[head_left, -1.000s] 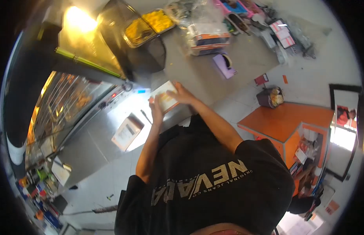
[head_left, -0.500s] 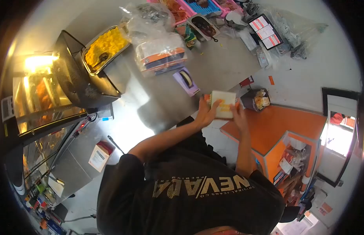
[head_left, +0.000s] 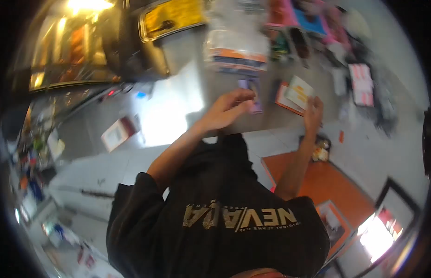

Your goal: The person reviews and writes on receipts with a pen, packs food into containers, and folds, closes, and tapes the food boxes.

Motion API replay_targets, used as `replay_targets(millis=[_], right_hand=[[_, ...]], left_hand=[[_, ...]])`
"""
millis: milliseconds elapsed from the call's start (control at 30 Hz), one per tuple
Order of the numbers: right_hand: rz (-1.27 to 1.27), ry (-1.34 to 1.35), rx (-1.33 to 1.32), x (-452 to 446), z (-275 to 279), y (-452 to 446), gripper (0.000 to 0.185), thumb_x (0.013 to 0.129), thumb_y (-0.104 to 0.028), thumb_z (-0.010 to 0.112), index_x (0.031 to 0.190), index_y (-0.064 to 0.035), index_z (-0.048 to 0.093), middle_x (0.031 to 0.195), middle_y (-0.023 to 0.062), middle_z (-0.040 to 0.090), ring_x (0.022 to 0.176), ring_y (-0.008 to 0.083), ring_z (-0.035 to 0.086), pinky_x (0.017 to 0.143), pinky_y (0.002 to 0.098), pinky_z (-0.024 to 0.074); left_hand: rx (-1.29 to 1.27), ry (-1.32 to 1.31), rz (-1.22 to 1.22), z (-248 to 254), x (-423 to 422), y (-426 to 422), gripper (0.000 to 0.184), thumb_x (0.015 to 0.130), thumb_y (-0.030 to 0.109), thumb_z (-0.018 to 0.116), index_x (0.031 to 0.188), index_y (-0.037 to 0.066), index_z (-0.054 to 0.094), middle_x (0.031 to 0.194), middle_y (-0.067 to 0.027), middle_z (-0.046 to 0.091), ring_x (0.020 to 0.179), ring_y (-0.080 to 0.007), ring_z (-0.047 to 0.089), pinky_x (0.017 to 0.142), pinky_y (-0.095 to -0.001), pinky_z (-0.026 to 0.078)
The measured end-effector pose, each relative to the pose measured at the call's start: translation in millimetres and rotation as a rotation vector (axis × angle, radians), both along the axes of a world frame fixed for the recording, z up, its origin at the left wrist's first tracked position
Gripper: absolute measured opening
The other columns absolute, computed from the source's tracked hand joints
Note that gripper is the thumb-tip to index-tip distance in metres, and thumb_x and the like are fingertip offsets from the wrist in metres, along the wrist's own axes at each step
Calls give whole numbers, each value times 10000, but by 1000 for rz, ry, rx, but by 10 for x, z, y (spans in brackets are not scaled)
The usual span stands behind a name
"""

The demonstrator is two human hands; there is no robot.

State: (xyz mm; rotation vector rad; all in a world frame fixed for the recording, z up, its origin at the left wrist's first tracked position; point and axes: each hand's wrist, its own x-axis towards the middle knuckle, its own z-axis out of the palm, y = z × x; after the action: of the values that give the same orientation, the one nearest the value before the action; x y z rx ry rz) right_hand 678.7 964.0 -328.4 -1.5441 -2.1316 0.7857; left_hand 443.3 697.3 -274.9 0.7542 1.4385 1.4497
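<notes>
A flat white box (head_left: 299,91) with yellow print and an orange-red edge lies at the right of the metal counter, tilted and blurred by motion. My right hand (head_left: 313,113) grips its right edge. To its left, my left hand (head_left: 230,109) hovers over the counter's front part, thumb and fingers apart, nothing visible between them. Partly behind those fingertips is a slim purple item (head_left: 256,105) with a dark oval; whether they touch it I cannot tell.
Plastic-wrapped packs (head_left: 238,58) stand behind the purple item. A metal tray of yellow food (head_left: 178,18) is at the back left, beside a lit glass display (head_left: 69,46). Pink and blue baskets (head_left: 308,21) sit at the back right. An orange surface (head_left: 294,167) lies below my right arm.
The white box has moved from between both hands, off the counter's front edge, onto the counter. My left hand has let go and moved left. The view has shifted.
</notes>
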Motion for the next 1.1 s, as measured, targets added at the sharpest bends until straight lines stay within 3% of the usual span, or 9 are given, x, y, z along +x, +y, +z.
replay_targets(millis=[200,333,433,567,733,833,900,967,1100], right_hand=[[670,454,-704,-1940,117,-2161,266,1002,-246,667,1143,-22,643,999,39,658,881,124,625,796,283,518],[1037,366,-841,-3121,-668,-4175,359,991,-284,670,1192,10,626,1049,158,718,963,244,719,791,379,565],[1158,91,-1093,-3757,-1229,-5554,696,983,-527,600,1353,59,535,1211,235,669,1130,337,659,960,421,525],[1015,-106,-727,-3796,-1486,-6644,757,981,-432,586,1513,33,315,1450,321,444,1337,453,459,1125,488,372],[1027,105,-727,-3235,-982,-5631,840,991,-514,545,1536,42,228,1480,284,406,1372,387,415,1142,468,335],[810,-115,-929,-2799,-401,-4617,798,1028,-581,459,1451,91,381,1303,238,605,1215,314,588,1047,432,442],[744,-71,-496,-2488,-654,-4094,719,1059,-566,379,1323,89,513,1172,244,658,1106,317,625,983,428,473],[744,48,-457,-2164,-1054,-3412,648,1075,-538,349,1045,45,630,925,231,648,882,335,635,804,460,490],[679,65,-613,-1874,-1280,-2243,514,1016,-436,520,1213,35,578,1090,272,649,963,418,644,861,508,498]], left_hand=[[-587,358,1112,-540,-1191,-3458,359,1040,328,556,1113,-1,679,979,-111,699,929,-212,662,817,-362,524],[-1326,927,1456,-1409,-1935,-5455,665,1023,573,470,1057,-65,654,1028,-178,686,960,-354,646,875,-450,499],[-1124,222,1388,-1366,-2146,-5819,724,1007,643,394,1293,-11,518,1277,-179,571,1185,-321,540,994,-419,443],[-855,-426,1125,-1135,-2020,-5552,833,1005,702,296,1468,28,453,1366,-150,519,1251,-238,491,1011,-363,429],[-560,-16,952,-1125,-1762,-5031,712,1071,587,262,1421,31,536,1023,-60,643,897,-138,600,765,-328,518],[-541,-56,497,-1493,-1567,-4408,588,1095,446,326,1504,39,440,1304,-150,615,1189,-256,591,1014,-370,480],[-383,425,327,-2200,-1374,-3655,533,1082,319,359,1515,12,399,1487,-220,489,1397,-340,458,1157,-409,362],[-464,369,373,-1503,-1138,-2800,549,1079,330,366,1501,-21,393,1446,-242,525,1307,-337,539,1104,-417,421],[-469,396,268,-1466,-1021,-1906,638,1072,449,356,1496,-24,404,1458,-294,496,1369,-396,473,1152,-441,359]])
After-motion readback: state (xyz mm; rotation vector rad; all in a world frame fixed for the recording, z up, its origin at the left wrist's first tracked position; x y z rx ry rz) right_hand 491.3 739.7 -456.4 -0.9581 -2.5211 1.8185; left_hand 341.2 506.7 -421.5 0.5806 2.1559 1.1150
